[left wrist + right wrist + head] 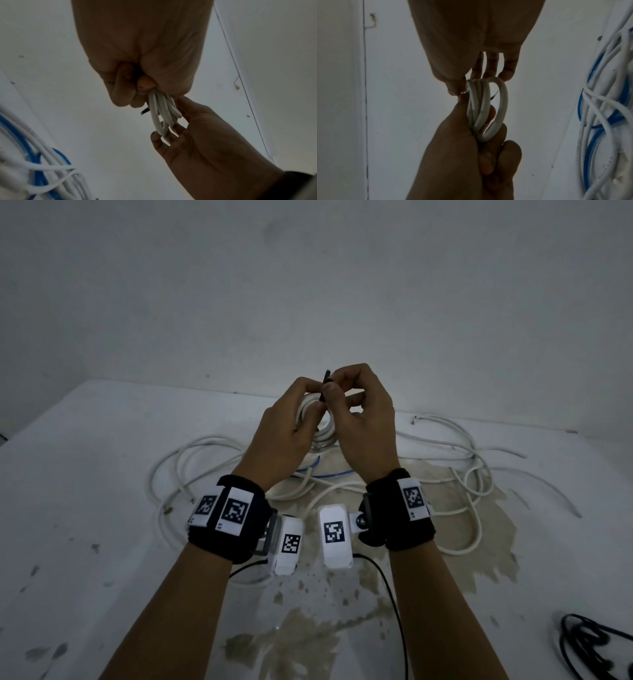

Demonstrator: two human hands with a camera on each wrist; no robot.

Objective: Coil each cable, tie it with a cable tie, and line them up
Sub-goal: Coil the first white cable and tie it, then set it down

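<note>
**Q:** What is the surface, and what room is this?

**A:** A white table [102, 508], scuffed with dark flecks and marked by a wide tan stain [445, 525] at centre, stands against a plain grey-white wall [308, 285] in dim light. The wall carries faint smudges and nothing more can be made out of the room.

**Q:** What lies on the table?

**A:** Loose white cables [191, 460] sprawl in overlapping loops across the far half, some over the stain, with a blue cable [329, 474] threaded among them. A tangle of black cable [589, 642] sits at the near right edge.

**Q:** And the hands?

**A:** Both are raised above the loose cables, close together. The left hand [284, 433] has its fingers curled round a small white coil [323, 431], the loops bunched in its grip, as the left wrist view shows. The right hand [363, 422] pinches a thin black cable tie [325, 386] between thumb and forefinger at the top of the coil, its other fingers bent and touching the loops. One end of the tie sticks up past the fingertips. Whether the tie is fastened round the coil cannot be told.

**Q:** Anything on the arms?

**A:** Black wristbands [236, 522] with printed square markers and white camera housings [334, 535].
</note>
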